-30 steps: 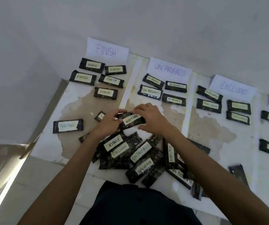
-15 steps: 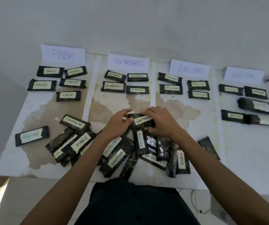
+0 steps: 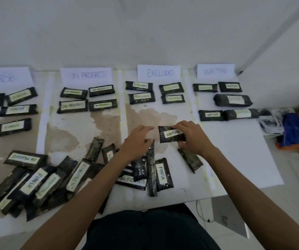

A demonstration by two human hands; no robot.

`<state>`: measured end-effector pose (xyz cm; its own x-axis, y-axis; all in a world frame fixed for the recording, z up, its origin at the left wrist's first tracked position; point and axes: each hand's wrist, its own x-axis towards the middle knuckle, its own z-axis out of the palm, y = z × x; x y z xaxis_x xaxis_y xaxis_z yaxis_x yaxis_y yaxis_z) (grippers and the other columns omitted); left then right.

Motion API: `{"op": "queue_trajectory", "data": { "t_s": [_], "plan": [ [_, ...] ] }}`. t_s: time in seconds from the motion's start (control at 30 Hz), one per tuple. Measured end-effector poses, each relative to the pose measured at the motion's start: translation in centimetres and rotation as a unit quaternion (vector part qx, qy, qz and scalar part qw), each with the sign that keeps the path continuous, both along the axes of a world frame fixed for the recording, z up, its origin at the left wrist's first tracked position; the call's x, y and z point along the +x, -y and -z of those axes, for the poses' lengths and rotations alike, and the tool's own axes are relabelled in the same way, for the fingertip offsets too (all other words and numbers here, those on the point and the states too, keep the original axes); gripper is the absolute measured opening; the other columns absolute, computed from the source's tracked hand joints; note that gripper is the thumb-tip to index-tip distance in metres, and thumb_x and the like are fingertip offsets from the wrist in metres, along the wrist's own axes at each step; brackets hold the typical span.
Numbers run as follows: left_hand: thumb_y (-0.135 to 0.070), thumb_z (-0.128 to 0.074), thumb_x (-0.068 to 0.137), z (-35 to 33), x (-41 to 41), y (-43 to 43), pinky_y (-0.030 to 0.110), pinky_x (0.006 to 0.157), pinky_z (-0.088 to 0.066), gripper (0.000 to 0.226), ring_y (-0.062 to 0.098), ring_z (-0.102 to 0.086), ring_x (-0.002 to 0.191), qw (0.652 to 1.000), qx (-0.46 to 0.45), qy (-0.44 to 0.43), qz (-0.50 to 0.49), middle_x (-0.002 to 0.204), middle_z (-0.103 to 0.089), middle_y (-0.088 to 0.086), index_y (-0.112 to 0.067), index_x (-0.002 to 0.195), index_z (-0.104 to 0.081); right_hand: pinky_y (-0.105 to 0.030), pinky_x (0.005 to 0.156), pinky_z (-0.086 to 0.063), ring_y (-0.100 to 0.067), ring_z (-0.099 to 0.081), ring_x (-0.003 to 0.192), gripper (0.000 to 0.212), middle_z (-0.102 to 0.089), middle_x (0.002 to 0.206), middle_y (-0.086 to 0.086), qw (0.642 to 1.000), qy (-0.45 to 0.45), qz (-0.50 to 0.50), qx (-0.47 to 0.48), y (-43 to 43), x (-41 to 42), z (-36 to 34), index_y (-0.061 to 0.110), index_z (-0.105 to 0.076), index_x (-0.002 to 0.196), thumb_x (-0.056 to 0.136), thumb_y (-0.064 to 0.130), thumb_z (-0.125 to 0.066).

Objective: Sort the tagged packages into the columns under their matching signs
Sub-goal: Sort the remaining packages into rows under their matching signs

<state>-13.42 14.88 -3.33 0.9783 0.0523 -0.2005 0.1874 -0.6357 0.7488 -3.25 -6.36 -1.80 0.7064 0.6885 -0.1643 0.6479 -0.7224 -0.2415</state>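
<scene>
Pinching WAITING package [image 3: 172,134], right hand [image 3: 194,140] fingers [image 3: 180,125] curled; left hand [image 3: 136,141] relaxed, empty, above unsorted pile [image 3: 42,181].

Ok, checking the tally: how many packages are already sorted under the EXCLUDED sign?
4 under the EXCLUDED sign: upper-left package, upper-right package, lower-left package, lower-right package. None looks hidden. Right hand holds a WAITING package, not counted.

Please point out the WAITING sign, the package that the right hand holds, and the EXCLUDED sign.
WAITING sign [image 3: 215,71]: head view, middle of the paper sheet.
WAITING package [image 3: 171,133]: head view, on its white tag.
EXCLUDED sign [image 3: 159,72]: head view, on the written word.
</scene>
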Motion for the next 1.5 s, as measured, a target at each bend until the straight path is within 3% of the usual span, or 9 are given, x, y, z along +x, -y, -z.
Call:
{"op": "queue_trajectory", "data": {
  "t_s": [0.37, 0.5, 0.77, 0.93, 1.03, 1.13, 1.23, 1.37, 1.5],
  "plan": [
    [-0.015, -0.049, 0.092, 4.8, 4.5, 10.0, 0.038, 0.103, -0.038, 0.046, 0.025, -0.040, 0.126, 0.993, 0.070, 0.015, 0.094, 0.140, -0.042, 0.005, -0.017, 0.137, -0.041, -0.042, 0.084, -0.037, -0.032, -0.052, 0.107, 0.053, -0.058, 0.124, -0.006, 0.995, 0.009, 0.094, -0.029, 13.9, 6.3, 3.6, 0.014, -0.056, 0.124, 0.072, 0.009, -0.070],
    [-0.001, -0.051, 0.085, 5.7, 5.3, 12.8, 0.039, 0.100, -0.041, 0.054, 0.026, -0.040, 0.126, 0.985, 0.100, 0.021, 0.137, 0.142, -0.041, 0.007, -0.017, 0.137, -0.042, -0.042, 0.085, -0.036, -0.031, -0.052, 0.109, 0.054, -0.057, 0.125, -0.007, 0.995, 0.010, 0.096, -0.033, 16.7, 8.2, 4.8, 0.014, -0.056, 0.125, 0.073, 0.007, -0.068],
    [0.002, -0.060, 0.076, 7.5, 4.6, 15.2, 0.042, 0.111, -0.024, 0.074, 0.031, -0.014, 0.141, 0.912, 0.264, 0.050, 0.310, 0.153, -0.017, 0.010, -0.023, 0.141, -0.035, -0.041, 0.087, -0.036, -0.031, -0.049, 0.112, 0.048, -0.055, 0.126, -0.008, 0.996, -0.003, 0.077, -0.034, 18.3, 10.7, 6.6, 0.014, -0.057, 0.122, 0.075, 0.007, -0.068],
    [-0.012, -0.075, 0.062, 7.8, 4.5, 15.0, 0.041, 0.080, -0.051, 0.068, 0.032, -0.056, 0.107, 0.900, 0.306, 0.130, 0.282, 0.119, -0.055, 0.014, -0.016, 0.126, -0.053, -0.041, 0.095, -0.033, -0.031, -0.042, 0.119, 0.058, -0.046, 0.134, -0.009, 0.997, 0.008, 0.057, -0.044, 17.8, 10.4, 6.0, 0.018, -0.051, 0.129, 0.074, 0.013, -0.070],
    [-0.012, -0.064, 0.075, 7.3, 4.7, 14.6, 0.037, 0.081, -0.049, 0.052, 0.030, -0.057, 0.103, 0.941, 0.224, 0.106, 0.231, 0.118, -0.057, 0.011, -0.014, 0.126, -0.053, -0.038, 0.096, -0.037, -0.025, -0.044, 0.116, 0.059, -0.048, 0.131, -0.004, 0.998, -0.056, 0.035, 0.018, 16.4, 8.7, 4.7, 0.021, -0.051, 0.129, 0.074, 0.016, -0.071],
    [0.002, -0.047, 0.088, 6.1, 4.6, 14.0, 0.023, 0.094, -0.039, 0.044, 0.022, -0.054, 0.110, 0.993, 0.040, 0.008, 0.113, 0.123, -0.057, 0.010, -0.011, 0.130, -0.050, -0.025, 0.091, -0.045, -0.010, -0.053, 0.106, 0.055, -0.054, 0.123, 0.008, 0.959, -0.269, 0.035, 0.081, 14.3, 5.9, 3.4, 0.025, -0.052, 0.127, 0.077, 0.015, -0.073],
    [0.004, -0.046, 0.089, 4.9, 4.3, 12.6, 0.024, 0.090, -0.046, 0.045, 0.015, -0.056, 0.103, 0.997, -0.042, -0.057, 0.026, 0.118, -0.059, 0.006, -0.017, 0.127, -0.051, -0.022, 0.082, -0.052, -0.012, -0.063, 0.095, 0.041, -0.064, 0.112, 0.003, 0.935, -0.323, 0.063, 0.133, 12.6, 4.0, 3.6, 0.022, -0.058, 0.121, 0.082, 0.011, -0.067],
    [-0.001, -0.047, 0.092, 4.0, 3.8, 11.3, 0.034, 0.080, -0.056, 0.042, 0.023, -0.063, 0.091, 0.986, -0.108, -0.125, -0.027, 0.112, -0.059, 0.002, -0.024, 0.127, -0.049, -0.021, 0.070, -0.053, -0.010, -0.065, 0.073, 0.027, -0.066, 0.093, -0.003, 0.897, -0.362, 0.148, 0.206, 11.0, 3.4, 3.8, 0.012, -0.062, 0.113, 0.088, 0.002, -0.058],
    [-0.003, -0.047, 0.093, 3.8, 3.7, 10.9, 0.031, 0.074, -0.054, 0.041, 0.015, -0.060, 0.083, 0.979, -0.136, -0.141, -0.056, 0.113, -0.059, 0.004, -0.025, 0.128, -0.049, -0.022, 0.068, -0.053, -0.008, -0.063, 0.069, 0.028, -0.066, 0.095, -0.006, 0.891, -0.358, 0.176, 0.217, 10.0, 3.3, 3.9, 0.013, -0.062, 0.112, 0.086, 0.004, -0.061]
  ]
}}
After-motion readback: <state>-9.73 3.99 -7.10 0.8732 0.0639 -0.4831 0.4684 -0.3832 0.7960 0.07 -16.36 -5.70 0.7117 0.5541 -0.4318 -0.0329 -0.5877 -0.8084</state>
